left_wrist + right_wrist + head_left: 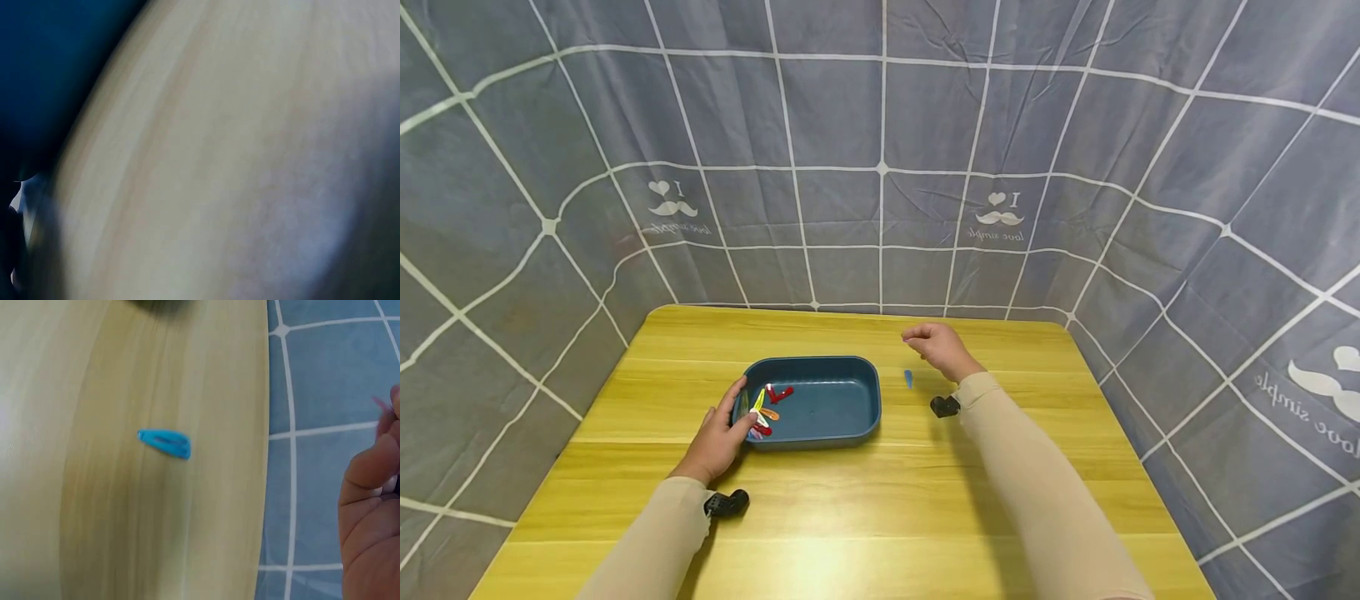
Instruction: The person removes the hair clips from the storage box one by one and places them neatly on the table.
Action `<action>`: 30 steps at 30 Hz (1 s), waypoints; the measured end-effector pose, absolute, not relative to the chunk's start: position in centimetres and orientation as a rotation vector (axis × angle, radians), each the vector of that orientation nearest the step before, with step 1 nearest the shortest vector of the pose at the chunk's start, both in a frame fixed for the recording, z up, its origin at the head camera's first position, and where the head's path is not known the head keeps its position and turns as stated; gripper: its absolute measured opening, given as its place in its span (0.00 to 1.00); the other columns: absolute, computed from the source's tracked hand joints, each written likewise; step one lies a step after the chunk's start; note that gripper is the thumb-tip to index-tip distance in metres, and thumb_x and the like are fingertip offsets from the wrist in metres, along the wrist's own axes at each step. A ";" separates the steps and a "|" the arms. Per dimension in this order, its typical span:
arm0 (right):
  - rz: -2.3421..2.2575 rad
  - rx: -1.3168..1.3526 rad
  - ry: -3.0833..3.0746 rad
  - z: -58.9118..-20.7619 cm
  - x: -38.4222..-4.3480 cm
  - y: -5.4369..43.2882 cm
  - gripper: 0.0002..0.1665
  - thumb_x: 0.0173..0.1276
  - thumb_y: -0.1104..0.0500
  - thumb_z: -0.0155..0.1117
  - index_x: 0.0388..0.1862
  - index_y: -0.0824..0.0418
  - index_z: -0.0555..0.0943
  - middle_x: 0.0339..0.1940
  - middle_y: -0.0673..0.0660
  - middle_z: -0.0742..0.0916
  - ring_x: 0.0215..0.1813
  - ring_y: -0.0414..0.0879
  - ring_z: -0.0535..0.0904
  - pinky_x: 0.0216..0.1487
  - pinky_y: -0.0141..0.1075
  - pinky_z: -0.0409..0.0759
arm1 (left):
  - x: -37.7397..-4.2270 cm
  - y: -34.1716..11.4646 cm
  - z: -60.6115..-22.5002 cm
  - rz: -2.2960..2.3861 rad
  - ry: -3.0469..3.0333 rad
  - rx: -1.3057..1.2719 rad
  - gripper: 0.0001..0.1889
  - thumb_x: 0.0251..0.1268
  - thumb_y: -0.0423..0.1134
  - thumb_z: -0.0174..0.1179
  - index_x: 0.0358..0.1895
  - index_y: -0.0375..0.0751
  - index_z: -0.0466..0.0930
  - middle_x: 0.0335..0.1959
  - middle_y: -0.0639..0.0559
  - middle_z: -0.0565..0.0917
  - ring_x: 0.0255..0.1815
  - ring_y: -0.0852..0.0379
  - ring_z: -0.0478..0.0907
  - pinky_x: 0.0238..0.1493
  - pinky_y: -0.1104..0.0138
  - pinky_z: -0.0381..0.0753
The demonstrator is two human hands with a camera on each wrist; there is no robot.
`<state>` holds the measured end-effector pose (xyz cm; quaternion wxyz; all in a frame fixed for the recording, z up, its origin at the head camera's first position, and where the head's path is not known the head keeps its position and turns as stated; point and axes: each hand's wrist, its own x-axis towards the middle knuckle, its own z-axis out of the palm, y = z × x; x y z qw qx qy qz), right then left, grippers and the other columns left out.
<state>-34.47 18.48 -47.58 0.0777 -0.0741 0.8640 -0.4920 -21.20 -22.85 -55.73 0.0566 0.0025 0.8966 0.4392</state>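
My left hand point(715, 437) grips the left end of the bin point(831, 408), thumb by the clips point(762, 407) inside; my right hand point(942, 347) pinches a pink piece point(385, 419). A blue clip point(908, 378) lies right of the bin.

Head view bright & mostly sharp, w/ glare on the wood-grain table point(820, 542) at btm ctr and soft shadow by the R sleeve point(1037, 475); L wrist v. blurry, blue tub point(56, 62) dark & unfocused; R wrist's blue hair clip point(164, 443) slightly blurred.
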 end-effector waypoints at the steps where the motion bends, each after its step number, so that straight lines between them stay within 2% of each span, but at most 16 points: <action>1: -1.466 -0.207 2.597 -47.7 -34.5 18.7 0.17 0.81 0.59 0.58 0.60 0.63 0.87 0.64 0.62 0.88 0.63 0.63 0.82 0.54 0.41 0.82 | -21.2 -22.9 -55.7 1.332 2.720 0.009 0.38 0.84 0.55 0.49 0.88 0.65 0.41 0.86 0.32 0.51 0.84 0.17 0.35 0.74 0.20 0.46; 3: -1.435 -0.189 2.626 -47.9 -34.4 19.1 0.18 0.82 0.59 0.55 0.60 0.64 0.87 0.65 0.62 0.87 0.63 0.63 0.81 0.54 0.42 0.83 | -21.2 -22.9 -55.8 1.327 2.724 0.015 0.38 0.84 0.55 0.49 0.88 0.64 0.41 0.86 0.31 0.51 0.84 0.17 0.35 0.74 0.20 0.46; 8: -1.400 -0.137 2.641 -48.3 -34.2 20.0 0.21 0.84 0.56 0.52 0.63 0.64 0.85 0.67 0.62 0.86 0.67 0.62 0.80 0.68 0.53 0.80 | -21.2 -22.9 -55.7 1.325 2.727 0.020 0.38 0.85 0.55 0.49 0.88 0.64 0.40 0.86 0.31 0.51 0.83 0.16 0.35 0.74 0.20 0.45; 12: -1.350 -0.111 2.633 -48.8 -34.0 20.7 0.23 0.85 0.54 0.51 0.67 0.64 0.83 0.68 0.63 0.85 0.70 0.61 0.80 0.71 0.55 0.78 | -21.2 -22.8 -55.7 1.323 2.729 0.022 0.38 0.85 0.55 0.49 0.88 0.64 0.40 0.86 0.32 0.51 0.83 0.16 0.34 0.74 0.20 0.45; 15: -1.334 -0.129 2.600 -49.1 -33.8 21.2 0.23 0.84 0.56 0.53 0.69 0.65 0.82 0.70 0.64 0.84 0.69 0.62 0.81 0.69 0.55 0.80 | -21.1 -22.8 -55.7 1.318 2.732 0.023 0.38 0.85 0.56 0.49 0.88 0.64 0.40 0.87 0.32 0.50 0.83 0.15 0.34 0.73 0.19 0.44; 20: -1.340 -0.154 2.568 -49.8 -33.4 21.7 0.24 0.82 0.58 0.59 0.70 0.67 0.80 0.68 0.65 0.84 0.60 0.63 0.85 0.63 0.53 0.84 | -21.1 -22.9 -55.7 1.326 2.722 0.013 0.38 0.84 0.56 0.49 0.88 0.65 0.40 0.87 0.33 0.50 0.83 0.16 0.33 0.73 0.19 0.44; 27: -1.351 -0.101 2.581 -51.1 -33.3 21.9 0.22 0.80 0.59 0.63 0.67 0.69 0.81 0.56 0.64 0.90 0.49 0.51 0.87 0.51 0.38 0.86 | -21.1 -22.9 -55.7 1.328 2.725 0.016 0.38 0.85 0.56 0.49 0.88 0.65 0.40 0.87 0.33 0.50 0.83 0.16 0.34 0.73 0.19 0.44; 30: -1.377 -0.071 2.554 -51.8 -33.3 21.9 0.21 0.79 0.60 0.63 0.66 0.69 0.82 0.54 0.63 0.90 0.48 0.47 0.87 0.50 0.36 0.87 | -21.1 -22.8 -55.7 1.323 2.726 0.019 0.38 0.85 0.56 0.49 0.88 0.66 0.39 0.87 0.33 0.50 0.83 0.15 0.34 0.73 0.19 0.44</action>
